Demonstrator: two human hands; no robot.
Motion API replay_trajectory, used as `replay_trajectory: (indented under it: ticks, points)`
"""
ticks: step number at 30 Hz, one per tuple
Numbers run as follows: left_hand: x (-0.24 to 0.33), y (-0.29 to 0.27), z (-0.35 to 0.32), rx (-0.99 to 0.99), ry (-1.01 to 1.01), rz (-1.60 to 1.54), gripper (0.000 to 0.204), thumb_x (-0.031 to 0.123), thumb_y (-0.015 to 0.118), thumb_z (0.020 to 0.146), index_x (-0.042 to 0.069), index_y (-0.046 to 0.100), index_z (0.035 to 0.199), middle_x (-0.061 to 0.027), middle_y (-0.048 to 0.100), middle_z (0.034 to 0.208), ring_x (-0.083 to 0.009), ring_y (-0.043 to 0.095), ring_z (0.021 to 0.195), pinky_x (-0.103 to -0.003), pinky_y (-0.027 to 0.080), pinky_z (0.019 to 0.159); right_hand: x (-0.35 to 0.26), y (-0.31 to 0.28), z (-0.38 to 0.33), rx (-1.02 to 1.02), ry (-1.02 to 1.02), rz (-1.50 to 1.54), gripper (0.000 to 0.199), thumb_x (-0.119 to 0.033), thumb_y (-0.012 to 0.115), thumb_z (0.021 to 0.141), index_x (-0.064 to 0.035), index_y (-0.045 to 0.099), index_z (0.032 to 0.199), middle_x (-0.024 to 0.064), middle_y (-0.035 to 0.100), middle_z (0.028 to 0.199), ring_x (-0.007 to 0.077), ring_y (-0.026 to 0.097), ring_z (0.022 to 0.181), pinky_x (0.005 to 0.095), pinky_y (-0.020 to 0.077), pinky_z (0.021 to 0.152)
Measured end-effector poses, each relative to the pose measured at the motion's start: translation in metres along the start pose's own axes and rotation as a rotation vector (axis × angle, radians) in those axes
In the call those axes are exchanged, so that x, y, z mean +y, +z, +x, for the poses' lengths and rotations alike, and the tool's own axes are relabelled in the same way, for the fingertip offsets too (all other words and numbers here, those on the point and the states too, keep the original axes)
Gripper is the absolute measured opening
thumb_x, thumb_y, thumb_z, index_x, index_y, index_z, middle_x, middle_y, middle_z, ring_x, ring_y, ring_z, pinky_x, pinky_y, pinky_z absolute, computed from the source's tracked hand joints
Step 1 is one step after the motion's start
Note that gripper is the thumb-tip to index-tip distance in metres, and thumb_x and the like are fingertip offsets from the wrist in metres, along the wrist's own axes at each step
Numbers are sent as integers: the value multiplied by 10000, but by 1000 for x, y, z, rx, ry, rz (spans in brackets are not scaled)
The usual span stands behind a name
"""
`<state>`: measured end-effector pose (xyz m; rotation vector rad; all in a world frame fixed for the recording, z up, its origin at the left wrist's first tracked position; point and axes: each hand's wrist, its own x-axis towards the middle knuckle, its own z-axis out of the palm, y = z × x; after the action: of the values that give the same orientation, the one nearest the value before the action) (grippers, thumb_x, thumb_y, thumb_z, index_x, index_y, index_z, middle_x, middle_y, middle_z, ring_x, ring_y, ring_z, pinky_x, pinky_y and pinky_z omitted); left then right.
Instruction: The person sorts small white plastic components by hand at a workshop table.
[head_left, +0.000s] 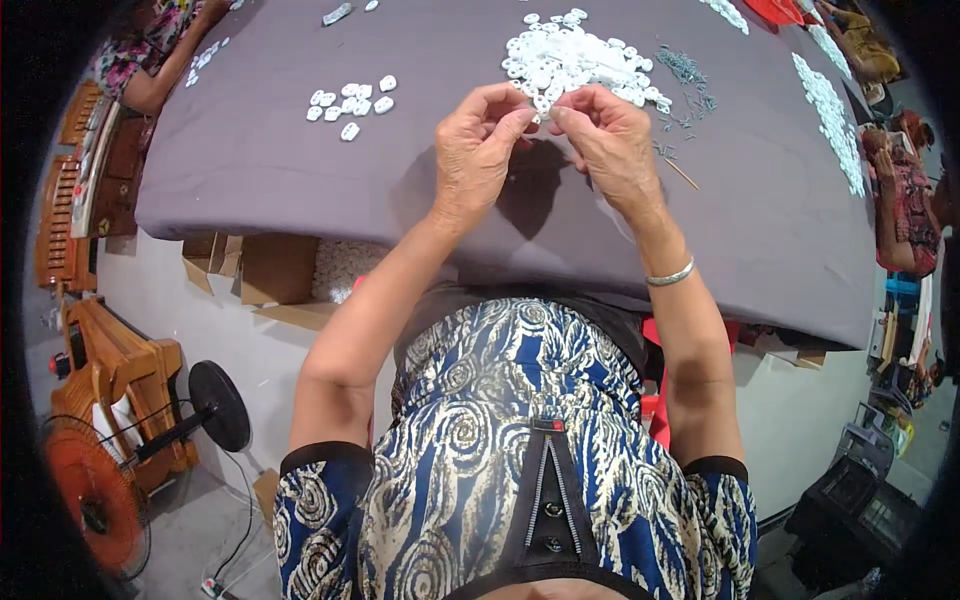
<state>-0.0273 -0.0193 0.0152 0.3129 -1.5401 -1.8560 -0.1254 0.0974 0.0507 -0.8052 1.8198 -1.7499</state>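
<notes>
- Near the front edge of the table, mid-span, your left hand & right hand meet fingertip to fingertip, both pinched narrow on a small white piece. It's mostly hidden by fingers, so can't tell exactly how it's gripped.
- Risk: the piece looks tiny & held only at the tips. A slip could drop it on the grey cloth, or off the front edge into the open boxes below.
- Big white pile sits just beyond your hands, toward the far edge. A knuckle bump would prob. scatter it.
- Grey pins lie right of the pile, w/ a thin stick near your right wrist. A forearm sweep might flick them away or prick you.
- Small group of white pieces on the left is well apart, so low risk of mixing.
- Other people work at the far-left & right edges. A tug on the cloth would shift everything.
</notes>
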Motion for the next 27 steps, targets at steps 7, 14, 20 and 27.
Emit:
replay_trajectory:
  ticks: [7,14,20,27]
  points:
    - [4,6,-7,24,-71,12,91,36,596,904,-9,647,964,-46,668,859,-109,645,783,-234,528,658,11,13,-2,166,-353,-334,46,-62,633,791,-19,620,802,93,639,678,117,598,579,265,495,554]
    - [2,6,-7,-8,-127,-54,128,40,576,915,-1,664,997,-31,668,880,-86,625,772,-228,529,671,9,11,-1,136,-484,-410,48,-52,641,775,-23,608,795,90,611,679,189,604,580,295,487,541]
    - [8,5,-6,-5,-278,-275,153,33,543,926,0,644,1037,-35,663,914,-89,626,794,-231,530,707,13,13,0,104,-731,-557,71,-19,618,799,-31,597,866,136,575,801,320,604,702,382,499,610]
    - [10,1,-3,-42,-253,-205,166,52,567,927,-16,628,1065,-48,663,940,-105,635,812,-229,528,694,10,11,0,66,-636,-461,90,19,571,807,-13,560,889,148,570,812,324,605,708,376,496,611]
